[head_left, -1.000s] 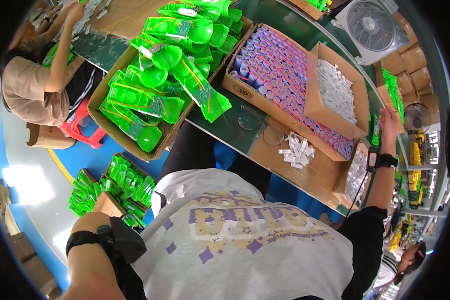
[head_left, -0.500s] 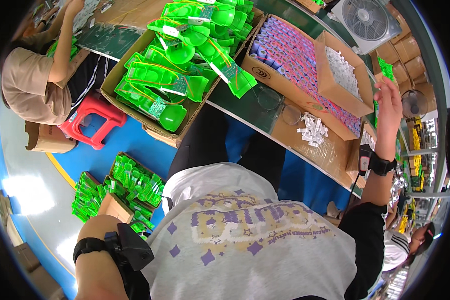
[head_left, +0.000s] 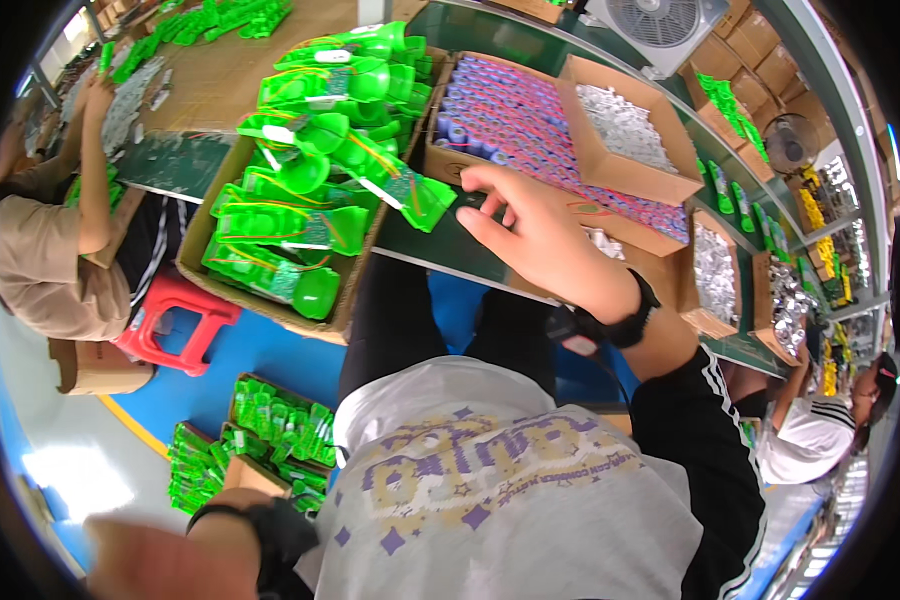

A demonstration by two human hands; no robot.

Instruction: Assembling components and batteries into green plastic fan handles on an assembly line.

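Note:
My right hand (head_left: pixel 525 222) is over the green bench, its thumb and index finger apart and the other fingers curled. Just left of its fingertips, a green plastic housing (head_left: pixel 425 200) with a small circuit board and wires juts over the edge of a cardboard box (head_left: pixel 270 315). Several similar housings (head_left: pixel 290 235) are heaped in that box. A small dark thing (head_left: pixel 470 201) shows beside the fingertips; whether it is touched I cannot tell. My left hand (head_left: pixel 145 560) is low at the left, smeared by motion, its fingers unclear.
Behind my right hand, a carton of purple cylindrical cells (head_left: pixel 515 110) supports a box of small white parts (head_left: pixel 620 115). More green housings (head_left: pixel 280 420) fill boxes on the floor. A red stool (head_left: pixel 185 325) and a seated co-worker (head_left: pixel 55 245) are at left.
My right hand has swung from the far right to beside the jutting housing. My left hand has come into view at the lower left. The view has shifted.

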